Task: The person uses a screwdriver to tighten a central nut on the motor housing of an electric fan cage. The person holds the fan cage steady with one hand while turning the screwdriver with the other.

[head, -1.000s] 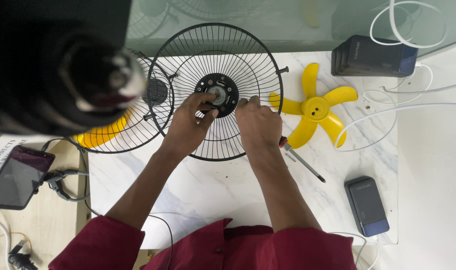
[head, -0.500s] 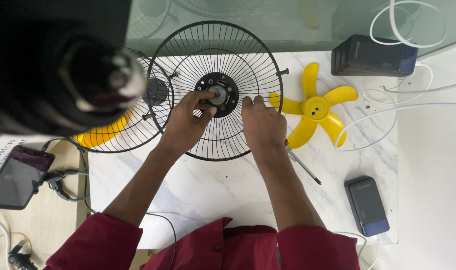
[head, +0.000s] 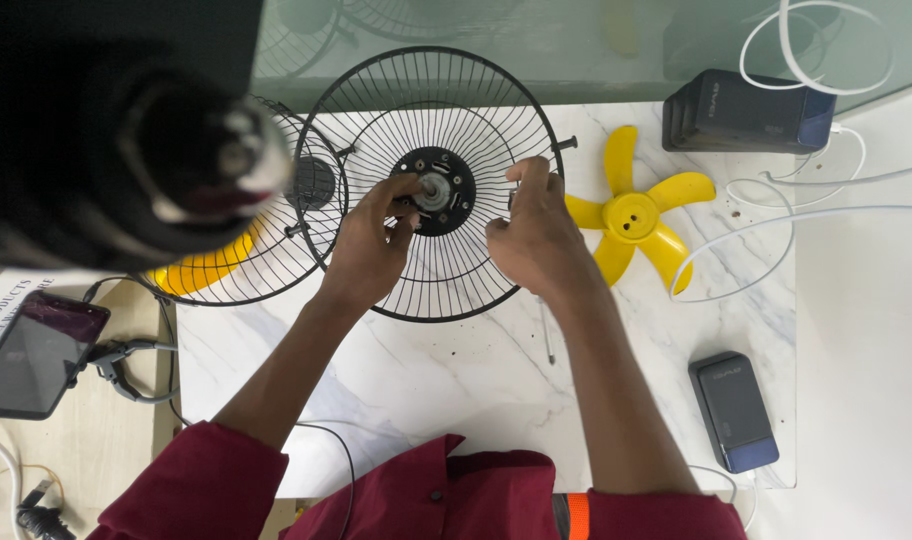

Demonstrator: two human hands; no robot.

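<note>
- Head view: the left hand (head: 371, 245) reaches over the round black wire fan guard (head: 438, 182), which lies flat on the white marbled table top (head: 456, 380). Its fingertips are pinched on the edge of the black round hub plate (head: 438, 190) at the guard's centre, just beside the small silver shaft end in the middle.
- Head view: the right hand (head: 536, 235) rests on the guard's wires to the right of that pinch, fingers curled together. Whether it clamps a wire or a small part I cannot tell, since the knuckles hide the fingertips.
- Head view: a thin metal screwdriver shaft (head: 546, 335) shows under the right wrist, lying on the table nearer the person than the grip.
- Head view: a yellow five-bladed plastic fan blade (head: 634, 218) lies just right of the right hand, apart from the guard. A second black wire guard with a yellow part beneath it (head: 246, 255) sits left of the left hand, touching or overlapping the first guard's rim.
- Head view: a dark rectangular box (head: 746, 110) and white cables (head: 826, 195) lie beyond the blade; a small dark blue-edged device (head: 733, 410) sits near the right elbow.
- Risk, as I judge it: the light guard could slide or spin on the smooth top if the right hand loosens, and any small fastener at the hub could slip from the pinch and roll through the wires.
</note>
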